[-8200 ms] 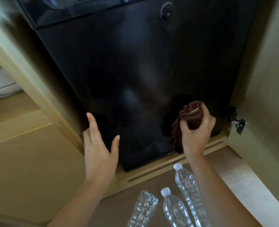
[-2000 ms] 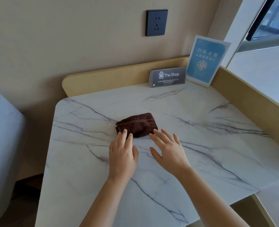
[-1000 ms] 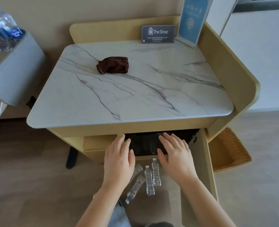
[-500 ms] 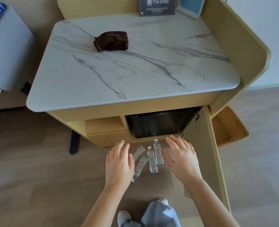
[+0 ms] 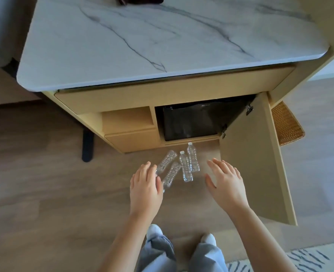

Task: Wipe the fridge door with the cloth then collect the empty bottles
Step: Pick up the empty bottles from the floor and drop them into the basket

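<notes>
Now the cloth [image 5: 138,0] is laid on the bench [image 5: 162,42]; four bottles [image 5: 185,168] remain uncollected on the floor, both hands [image 5: 145,190] held wide, empty.

A single head-worn camera looks steeply down from standing height. The marble counter [image 5: 162,36] fills the top, its far edge cropped. The wooden floor [image 5: 44,193] lies far below, and the person's own feet sit at the bottom edge.
</notes>
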The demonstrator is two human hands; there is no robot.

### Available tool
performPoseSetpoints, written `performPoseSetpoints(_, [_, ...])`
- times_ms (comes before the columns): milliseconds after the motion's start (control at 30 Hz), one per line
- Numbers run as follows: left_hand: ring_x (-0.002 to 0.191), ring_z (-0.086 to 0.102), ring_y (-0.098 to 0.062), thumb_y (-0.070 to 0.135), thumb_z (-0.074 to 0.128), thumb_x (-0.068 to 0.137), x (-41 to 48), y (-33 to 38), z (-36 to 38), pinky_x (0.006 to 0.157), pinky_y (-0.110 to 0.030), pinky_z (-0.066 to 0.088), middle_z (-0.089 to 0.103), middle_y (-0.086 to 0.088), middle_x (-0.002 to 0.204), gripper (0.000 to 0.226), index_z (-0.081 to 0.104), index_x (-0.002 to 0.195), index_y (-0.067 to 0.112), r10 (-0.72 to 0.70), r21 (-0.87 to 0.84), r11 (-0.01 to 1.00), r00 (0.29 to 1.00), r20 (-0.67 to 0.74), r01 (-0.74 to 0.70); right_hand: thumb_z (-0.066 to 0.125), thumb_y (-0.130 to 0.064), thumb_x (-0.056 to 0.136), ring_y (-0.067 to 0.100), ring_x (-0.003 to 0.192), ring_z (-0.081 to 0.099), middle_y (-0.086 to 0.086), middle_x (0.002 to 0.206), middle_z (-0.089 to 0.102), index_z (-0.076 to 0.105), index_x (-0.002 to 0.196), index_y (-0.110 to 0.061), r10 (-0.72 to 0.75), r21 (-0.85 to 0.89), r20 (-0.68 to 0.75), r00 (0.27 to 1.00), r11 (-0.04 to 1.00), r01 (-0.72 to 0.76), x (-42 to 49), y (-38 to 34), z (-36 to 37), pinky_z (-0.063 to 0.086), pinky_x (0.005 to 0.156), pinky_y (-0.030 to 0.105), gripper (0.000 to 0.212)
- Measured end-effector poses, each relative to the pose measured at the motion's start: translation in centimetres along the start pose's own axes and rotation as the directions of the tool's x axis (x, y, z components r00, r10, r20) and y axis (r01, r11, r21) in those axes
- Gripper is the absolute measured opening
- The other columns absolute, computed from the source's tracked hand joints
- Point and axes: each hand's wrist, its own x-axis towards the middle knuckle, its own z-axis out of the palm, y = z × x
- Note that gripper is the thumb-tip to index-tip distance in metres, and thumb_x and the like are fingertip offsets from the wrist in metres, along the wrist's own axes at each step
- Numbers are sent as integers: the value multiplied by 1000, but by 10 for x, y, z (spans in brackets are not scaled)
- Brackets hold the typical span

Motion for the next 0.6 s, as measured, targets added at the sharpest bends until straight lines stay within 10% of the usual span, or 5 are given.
performPoseSetpoints(600, [93, 62, -34, 25, 37, 82, 0, -83, 250, 78, -41, 49, 64, -13, 109, 40, 62, 106, 5, -140, -21, 990, 990, 18, 140, 66, -16, 79, 35, 109, 55, 11, 118, 62, 58, 119, -8, -100, 18, 210, 973, 995, 99, 18, 117, 246, 42, 90, 47, 41])
